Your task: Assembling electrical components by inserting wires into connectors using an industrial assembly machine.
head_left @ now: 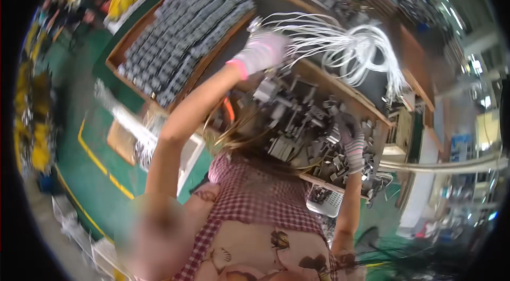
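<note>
1. left hand in white, pink-cuffed glove: fingers blurred; cannot tell their spread or grip.
2. thin white looped cables: strands beside those fingers, coil to their right.
3. right hand in grey, stripe-cuffed glove: fingers among small grey metal-looking blocks, grip unclear.
4. brown-rimmed tray of grey parts: left of the left fingers.

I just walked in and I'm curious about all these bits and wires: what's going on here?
A person in gloves is working over a bench of small parts. The left hand is at one end of a bundle of white cables, though blur hides exactly how it grips them. The right hand is down among loose grey parts heaped in front of the person. Beyond the left forearm, many small grey blocks lie in rows.
</note>
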Available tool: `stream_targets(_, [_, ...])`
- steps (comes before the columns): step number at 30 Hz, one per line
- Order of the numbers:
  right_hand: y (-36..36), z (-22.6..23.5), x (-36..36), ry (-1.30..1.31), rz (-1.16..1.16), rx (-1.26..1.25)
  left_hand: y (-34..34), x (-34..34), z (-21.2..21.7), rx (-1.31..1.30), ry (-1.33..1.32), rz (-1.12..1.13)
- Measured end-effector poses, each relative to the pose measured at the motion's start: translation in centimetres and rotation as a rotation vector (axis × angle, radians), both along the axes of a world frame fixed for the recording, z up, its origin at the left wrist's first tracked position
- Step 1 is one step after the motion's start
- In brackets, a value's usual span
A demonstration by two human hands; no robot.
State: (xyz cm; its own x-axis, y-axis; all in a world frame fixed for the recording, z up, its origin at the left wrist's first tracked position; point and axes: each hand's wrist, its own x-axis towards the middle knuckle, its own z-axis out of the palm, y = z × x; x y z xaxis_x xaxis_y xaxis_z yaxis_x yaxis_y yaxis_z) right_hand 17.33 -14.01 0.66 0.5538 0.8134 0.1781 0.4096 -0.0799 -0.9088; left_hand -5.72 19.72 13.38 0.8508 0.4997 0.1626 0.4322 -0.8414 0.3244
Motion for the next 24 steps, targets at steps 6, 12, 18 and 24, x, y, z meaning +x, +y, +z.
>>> stream_targets(6, [5.1,5.0,4.4,-0.127,-0.41,0.185,-4.4,9.0,1.1,0.266,0.152,-0.019])
stream_targets(12, [17.4,10.9,8.4,-0.454,-0.678,-0.231,-2.4,14.4,-3.6,0.387,0.22,-0.033])
stream_targets(18, [17.2,7.0,14.5,-0.06,-0.526,-0.385,0.5,21.1,-1.8,0.476,0.25,-0.096])
stream_targets(24, [17.9,3.2,12.5,-0.009,-0.53,-0.143,11.3,25.3,-5.2,-0.91,0.205,-0.203])
